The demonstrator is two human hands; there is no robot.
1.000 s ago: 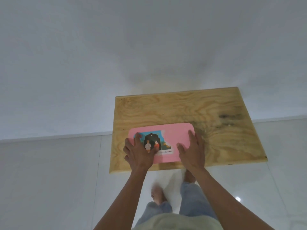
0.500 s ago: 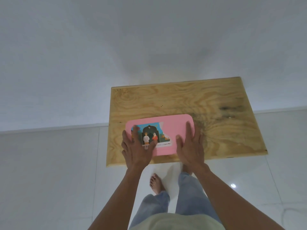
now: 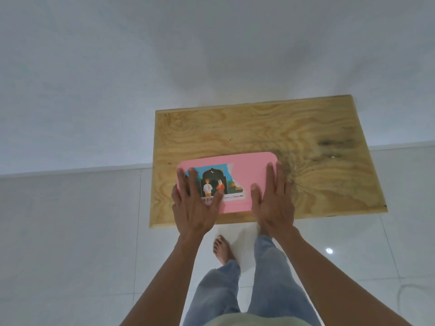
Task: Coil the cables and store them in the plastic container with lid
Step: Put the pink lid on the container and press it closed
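Note:
A pink plastic lid (image 3: 249, 175) with a torn picture sticker covers the container near the front edge of the wooden table (image 3: 306, 165). My left hand (image 3: 195, 205) lies flat on the lid's left end, fingers spread over the sticker. My right hand (image 3: 273, 201) lies flat on the lid's right end, fingers straight and pointing away from me. Both palms press down on the lid. The container under the lid and any cables are hidden.
The table stands against a white wall (image 3: 164, 67) on a glossy white tiled floor (image 3: 70, 231). My legs in jeans (image 3: 270, 278) and a bare foot (image 3: 222, 249) show below the table's front edge.
My view has shifted a little, so the table sits slightly lower and to the right. Both hands stay flat on the pink lid, the fingers now stretched out further.

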